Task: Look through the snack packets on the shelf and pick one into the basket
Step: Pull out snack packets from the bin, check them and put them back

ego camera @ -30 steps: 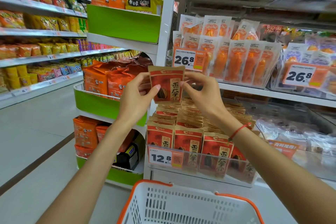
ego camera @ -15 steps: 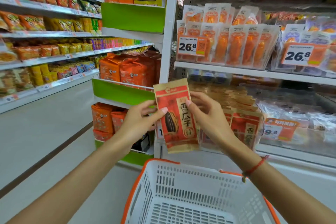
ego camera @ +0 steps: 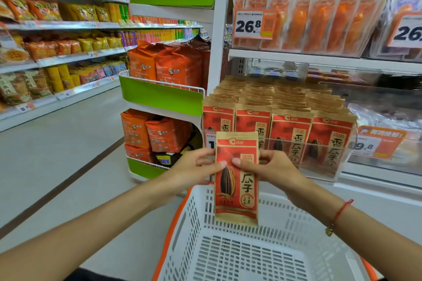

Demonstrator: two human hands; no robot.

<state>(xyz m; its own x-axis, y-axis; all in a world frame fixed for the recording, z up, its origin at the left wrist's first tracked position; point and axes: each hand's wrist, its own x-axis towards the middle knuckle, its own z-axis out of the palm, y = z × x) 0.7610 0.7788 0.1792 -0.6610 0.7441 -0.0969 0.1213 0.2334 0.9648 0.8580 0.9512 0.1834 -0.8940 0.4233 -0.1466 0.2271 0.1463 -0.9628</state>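
Note:
A red and tan sunflower seed packet (ego camera: 236, 198) hangs upright over the far side of the white basket (ego camera: 246, 255). My left hand (ego camera: 194, 167) pinches its left edge, thumb on the front. My right hand (ego camera: 271, 167) pinches the right edge the same way. Behind them, rows of the same seed packets (ego camera: 290, 118) stand on the shelf behind a clear plastic lip.
Orange-handled basket rim (ego camera: 175, 219) sits low in front of me. A green and white rack (ego camera: 159, 96) with orange bags stands to the left. Above hang clear orange snack packs (ego camera: 319, 13) with 26.8 price tags. The aisle floor opens on the left beside long snack shelves (ego camera: 57, 57).
Both hands brought the packet down from the shelf stack and towards me, so it now hangs above the basket, straightened upright. The view has tilted down onto the basket.

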